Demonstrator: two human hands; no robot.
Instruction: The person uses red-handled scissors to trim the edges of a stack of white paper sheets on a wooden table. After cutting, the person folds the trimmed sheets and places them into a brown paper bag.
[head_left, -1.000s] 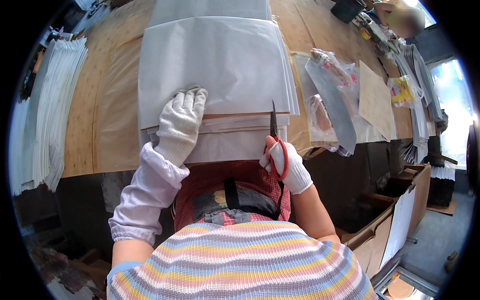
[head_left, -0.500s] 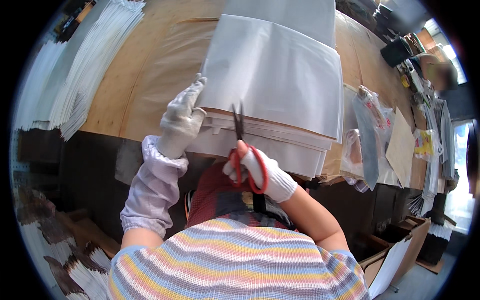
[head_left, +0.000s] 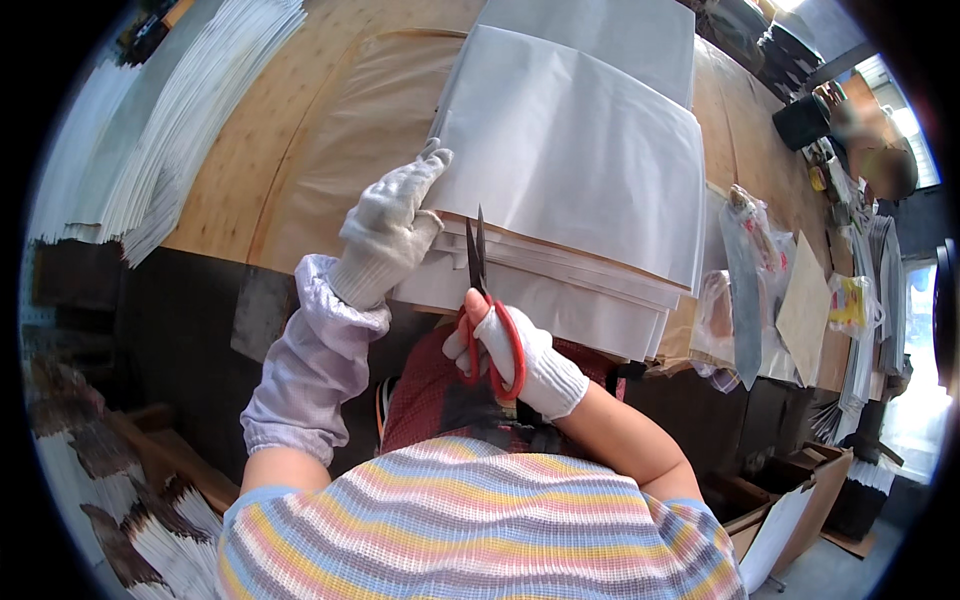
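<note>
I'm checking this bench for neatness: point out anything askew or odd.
The white sheet stack looks askew: beneath the top sheet, lower sheets stick out in uneven steps along the near edge, so their edges don't align.

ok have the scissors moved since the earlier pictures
Yes. Against the stack of white sheets, the red-handled scissors in the right hand have shifted left, from near the front edge's right end to near its left end.

I see glare from the window [head_left: 920, 375] beyond the right edge of the table [head_left: 255, 140], sheen on the paper [head_left: 575, 150], deep shadow below the near edge, fisheye bending outward.
</note>
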